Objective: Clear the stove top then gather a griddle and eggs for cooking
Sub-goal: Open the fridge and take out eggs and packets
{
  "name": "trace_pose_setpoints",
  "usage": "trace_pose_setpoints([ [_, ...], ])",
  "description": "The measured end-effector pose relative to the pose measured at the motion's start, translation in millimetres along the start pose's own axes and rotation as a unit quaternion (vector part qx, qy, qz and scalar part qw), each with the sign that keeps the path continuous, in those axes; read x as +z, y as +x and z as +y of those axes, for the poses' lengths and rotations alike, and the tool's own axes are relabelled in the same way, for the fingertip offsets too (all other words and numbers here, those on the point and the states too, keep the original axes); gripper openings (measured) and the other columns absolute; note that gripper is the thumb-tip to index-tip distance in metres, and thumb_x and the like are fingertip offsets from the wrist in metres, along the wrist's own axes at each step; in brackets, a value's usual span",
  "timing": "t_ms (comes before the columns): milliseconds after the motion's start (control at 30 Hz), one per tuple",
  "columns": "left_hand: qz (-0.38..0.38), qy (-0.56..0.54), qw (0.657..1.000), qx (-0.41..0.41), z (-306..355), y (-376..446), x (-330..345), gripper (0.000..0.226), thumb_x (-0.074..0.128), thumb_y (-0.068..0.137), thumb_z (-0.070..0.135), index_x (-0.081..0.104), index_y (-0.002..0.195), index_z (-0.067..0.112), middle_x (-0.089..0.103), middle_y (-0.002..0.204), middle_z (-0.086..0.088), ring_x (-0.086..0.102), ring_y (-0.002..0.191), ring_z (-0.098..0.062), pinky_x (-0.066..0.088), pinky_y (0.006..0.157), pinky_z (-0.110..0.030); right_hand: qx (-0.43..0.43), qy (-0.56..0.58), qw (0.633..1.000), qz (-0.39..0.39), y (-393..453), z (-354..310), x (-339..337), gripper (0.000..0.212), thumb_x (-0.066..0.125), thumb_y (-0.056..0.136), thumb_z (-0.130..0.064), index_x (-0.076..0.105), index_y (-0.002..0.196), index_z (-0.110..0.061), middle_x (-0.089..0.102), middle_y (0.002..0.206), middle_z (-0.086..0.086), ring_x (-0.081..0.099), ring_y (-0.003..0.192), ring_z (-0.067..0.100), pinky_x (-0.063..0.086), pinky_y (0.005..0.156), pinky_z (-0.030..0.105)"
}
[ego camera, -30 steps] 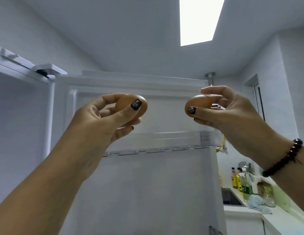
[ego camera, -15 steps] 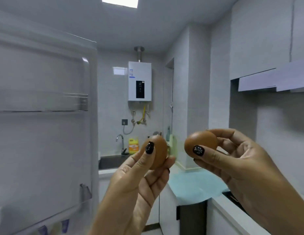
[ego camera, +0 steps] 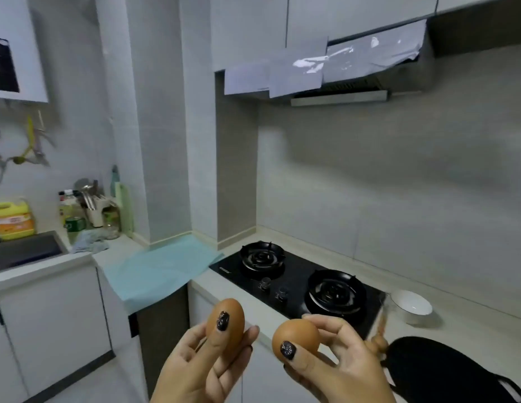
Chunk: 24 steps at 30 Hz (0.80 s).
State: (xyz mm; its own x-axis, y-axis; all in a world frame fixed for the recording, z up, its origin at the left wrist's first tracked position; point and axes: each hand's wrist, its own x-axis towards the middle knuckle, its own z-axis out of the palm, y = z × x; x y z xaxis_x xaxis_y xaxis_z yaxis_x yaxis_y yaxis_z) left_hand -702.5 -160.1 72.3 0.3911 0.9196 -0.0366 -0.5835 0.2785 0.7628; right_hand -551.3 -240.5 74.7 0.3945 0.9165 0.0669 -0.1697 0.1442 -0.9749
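My left hand (ego camera: 205,365) pinches a brown egg (ego camera: 230,317) between thumb and fingers, held upright at the bottom centre. My right hand (ego camera: 335,365) holds a second brown egg (ego camera: 297,333) the same way, close to the right of the first. Beyond them lies the black two-burner gas stove (ego camera: 297,274) with nothing on its burners. A black griddle (ego camera: 433,370) rests on the counter at the lower right, its wooden handle (ego camera: 380,335) pointing toward the stove.
A white bowl (ego camera: 410,305) stands right of the stove. A light blue mat (ego camera: 157,266) covers the corner counter. A sink (ego camera: 24,250), yellow detergent jug (ego camera: 13,218), bottles and a utensil holder (ego camera: 92,207) sit at the left. A range hood (ego camera: 335,74) hangs above.
The view has swung from the open fridge door round to the stove and downward. Both hands have kept their eggs and now sit low in front of the counter.
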Motion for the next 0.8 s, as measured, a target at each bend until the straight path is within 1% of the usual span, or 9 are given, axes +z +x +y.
trace_pose_setpoints([
  [100,-0.010,0.007,0.998,-0.057,-36.3,25.6,8.7,0.124,0.096,-0.006,0.027,0.059,0.108,-0.001,0.073,0.088,-0.025,0.074,0.071,-0.033,0.059,0.049,-0.034,0.020,0.005,0.996,0.091,8.0,5.9,-29.9,0.061,0.095,0.018,-0.026,0.076,0.076,-0.024,0.072,0.088,0.005,0.070,0.073,0.031,0.058,0.076,0.054],
  [200,-0.014,0.023,0.993,-0.113,-61.8,51.6,23.0,0.114,0.099,0.010,0.030,0.060,0.113,-0.001,0.074,0.087,-0.022,0.074,0.071,-0.030,0.058,0.048,-0.030,0.048,0.000,0.987,0.152,22.8,16.0,-62.4,0.035,0.087,0.054,0.005,0.075,0.078,-0.017,0.071,0.093,0.006,0.069,0.070,0.030,0.057,0.078,0.055],
  [267,-0.032,0.037,0.989,-0.141,-78.4,73.3,35.3,0.107,0.098,0.015,0.033,0.062,0.110,-0.001,0.075,0.086,-0.018,0.075,0.073,-0.028,0.059,0.051,-0.029,0.060,0.018,0.982,0.180,38.0,23.1,-81.5,0.033,0.079,0.063,0.013,0.073,0.085,-0.012,0.069,0.097,0.004,0.069,0.067,0.026,0.059,0.067,0.046],
  [300,-0.034,0.041,0.986,-0.156,-84.6,82.3,39.7,0.103,0.098,0.017,0.035,0.064,0.107,0.000,0.075,0.087,-0.016,0.075,0.076,-0.027,0.059,0.054,-0.029,0.068,0.020,0.977,0.201,44.7,27.7,-89.9,0.033,0.077,0.065,0.014,0.072,0.087,-0.010,0.069,0.099,0.002,0.069,0.069,0.025,0.057,0.062,0.041],
  [400,-0.038,0.064,0.980,-0.186,-114.5,124.4,46.2,0.057,0.079,0.055,0.031,0.067,0.103,0.005,0.076,0.085,-0.010,0.072,0.089,-0.026,0.054,0.067,-0.034,0.092,0.020,0.967,0.237,69.4,43.8,-116.4,0.032,0.074,0.069,0.014,0.071,0.092,-0.009,0.068,0.107,0.006,0.068,0.074,0.026,0.054,0.060,0.036],
  [467,-0.041,0.084,0.976,-0.196,-133.5,152.4,51.0,0.041,0.072,0.061,0.028,0.068,0.097,0.008,0.076,0.081,-0.007,0.067,0.095,-0.025,0.047,0.072,-0.034,0.109,0.016,0.960,0.259,85.2,52.8,-134.4,0.032,0.073,0.072,0.014,0.071,0.093,-0.010,0.067,0.108,0.010,0.067,0.075,0.029,0.053,0.062,0.036],
  [633,-0.077,0.119,0.964,-0.223,-175.9,209.9,67.5,0.059,0.087,0.060,0.045,0.071,0.105,0.010,0.075,0.089,-0.003,0.065,0.086,-0.016,0.047,0.079,-0.031,0.113,-0.002,0.943,0.314,123.2,67.5,-179.8,0.032,0.069,0.076,0.012,0.071,0.095,-0.014,0.072,0.098,0.005,0.069,0.090,0.031,0.054,0.065,0.036],
  [700,-0.103,0.146,0.957,-0.231,-190.6,232.0,74.1,0.068,0.088,0.046,0.047,0.073,0.104,0.013,0.074,0.087,0.001,0.064,0.076,-0.010,0.048,0.078,-0.029,0.114,0.002,0.933,0.342,138.1,73.4,-195.8,0.032,0.067,0.078,0.013,0.070,0.097,-0.014,0.073,0.094,0.005,0.069,0.088,0.032,0.054,0.068,0.038],
  [800,-0.118,0.190,0.947,-0.231,-218.1,259.5,84.5,0.056,0.092,0.056,0.036,0.073,0.104,0.013,0.074,0.088,0.002,0.066,0.075,-0.008,0.048,0.075,-0.027,0.125,0.021,0.920,0.371,155.8,84.3,-220.6,0.033,0.066,0.079,0.011,0.068,0.102,-0.012,0.072,0.096,0.009,0.068,0.091,0.032,0.054,0.071,0.038],
])
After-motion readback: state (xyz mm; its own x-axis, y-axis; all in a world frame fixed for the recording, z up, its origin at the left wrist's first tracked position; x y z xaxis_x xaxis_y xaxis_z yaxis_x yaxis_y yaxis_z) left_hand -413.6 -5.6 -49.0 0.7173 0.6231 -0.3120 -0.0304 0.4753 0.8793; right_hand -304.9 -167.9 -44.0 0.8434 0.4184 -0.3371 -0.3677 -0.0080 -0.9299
